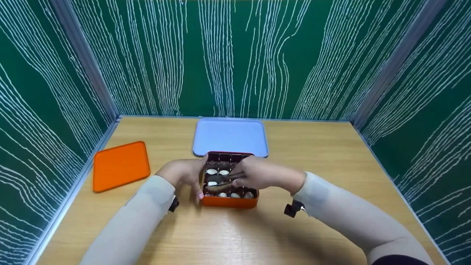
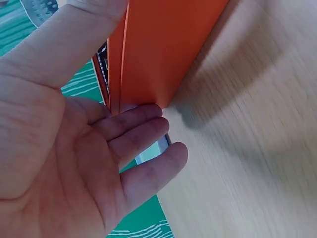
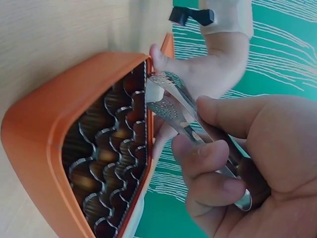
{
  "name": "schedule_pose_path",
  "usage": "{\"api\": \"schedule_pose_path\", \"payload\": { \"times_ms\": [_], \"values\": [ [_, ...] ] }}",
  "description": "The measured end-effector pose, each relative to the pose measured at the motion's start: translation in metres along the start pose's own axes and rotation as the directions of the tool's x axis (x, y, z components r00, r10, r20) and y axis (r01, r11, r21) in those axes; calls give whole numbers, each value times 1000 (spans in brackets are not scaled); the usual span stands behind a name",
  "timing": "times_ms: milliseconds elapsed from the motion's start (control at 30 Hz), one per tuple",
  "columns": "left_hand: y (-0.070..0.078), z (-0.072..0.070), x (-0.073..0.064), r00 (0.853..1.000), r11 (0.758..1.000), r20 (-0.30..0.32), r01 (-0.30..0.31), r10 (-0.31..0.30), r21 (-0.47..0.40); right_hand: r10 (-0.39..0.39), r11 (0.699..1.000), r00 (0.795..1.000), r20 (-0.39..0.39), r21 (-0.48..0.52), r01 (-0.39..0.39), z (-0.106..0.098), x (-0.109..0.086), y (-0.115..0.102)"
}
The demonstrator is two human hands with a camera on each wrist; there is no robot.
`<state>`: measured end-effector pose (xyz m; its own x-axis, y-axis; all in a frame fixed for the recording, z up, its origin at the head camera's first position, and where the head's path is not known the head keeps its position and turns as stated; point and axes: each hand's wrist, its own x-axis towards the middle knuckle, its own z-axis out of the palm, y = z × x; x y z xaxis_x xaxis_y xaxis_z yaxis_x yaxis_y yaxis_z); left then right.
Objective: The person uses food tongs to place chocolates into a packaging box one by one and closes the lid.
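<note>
An orange box [image 1: 230, 202] sits on the table, fitted with a dark divided tray [image 3: 111, 120] of scalloped cups. Several white and brown rounded pieces fill cups in the tray. My left hand [image 1: 186, 173] holds the box's left end, with the thumb at the near corner and fingers toward the far one; its palm [image 2: 74, 134] fills much of the left wrist view. Over the box, my right hand [image 1: 270, 173] grips metal tongs [image 3: 168, 110] with perforated tips. A small white piece [image 3: 154, 92] lies between those tips, by the tray's left side.
A light blue tray [image 1: 231, 134] lies behind the box, close to its far edge. To the left on the wooden table [image 1: 301, 147] is a flat orange lid [image 1: 121, 166]. Green walls [image 1: 257, 59] with white lines enclose the back and sides.
</note>
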<state>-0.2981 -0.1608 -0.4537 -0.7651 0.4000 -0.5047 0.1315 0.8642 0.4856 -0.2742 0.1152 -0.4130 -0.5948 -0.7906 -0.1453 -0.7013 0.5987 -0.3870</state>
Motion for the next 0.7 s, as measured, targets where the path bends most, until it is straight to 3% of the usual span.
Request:
{"api": "schedule_pose_path", "payload": {
  "times_ms": [467, 700],
  "values": [
    [-2, 2, -1, 1000, 1000, 12, 17, -17, -22, 47, 998, 998, 34, 43, -48, 17, 9, 1],
    [-5, 3, 2, 1000, 1000, 2, 1, -1, -18, -14, 1000, 1000, 21, 12, 14, 17, 9, 4]
  ]
}}
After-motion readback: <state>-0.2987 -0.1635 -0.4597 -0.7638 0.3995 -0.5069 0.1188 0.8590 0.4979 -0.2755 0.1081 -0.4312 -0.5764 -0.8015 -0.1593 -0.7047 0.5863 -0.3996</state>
